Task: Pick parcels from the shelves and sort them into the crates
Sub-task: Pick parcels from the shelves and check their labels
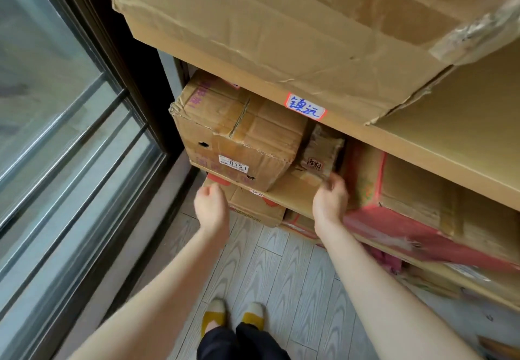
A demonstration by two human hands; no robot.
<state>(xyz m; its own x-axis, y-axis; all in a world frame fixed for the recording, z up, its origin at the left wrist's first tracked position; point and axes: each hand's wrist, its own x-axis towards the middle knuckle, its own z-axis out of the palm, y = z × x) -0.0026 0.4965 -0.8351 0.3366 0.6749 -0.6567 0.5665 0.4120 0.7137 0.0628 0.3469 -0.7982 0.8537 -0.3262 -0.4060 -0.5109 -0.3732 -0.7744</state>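
Observation:
A small brown taped parcel (322,150) stands on the middle shelf (295,192), wedged between a large cardboard box labelled 0151 (239,137) and a red-edged box (394,190). My right hand (330,199) has its fingers pinched on the small parcel's lower front corner. In front of the shelf edge, below the 0151 box, hovers my left hand (212,207) with loosely curled fingers, holding nothing. No crate is in view.
A big cardboard box (281,22) overhangs from the upper shelf, above a handwritten label (305,107). More boxes (253,207) sit on the lowest level. A glass sliding door (56,134) runs along the left. My feet (233,316) stand on grey wood-pattern floor.

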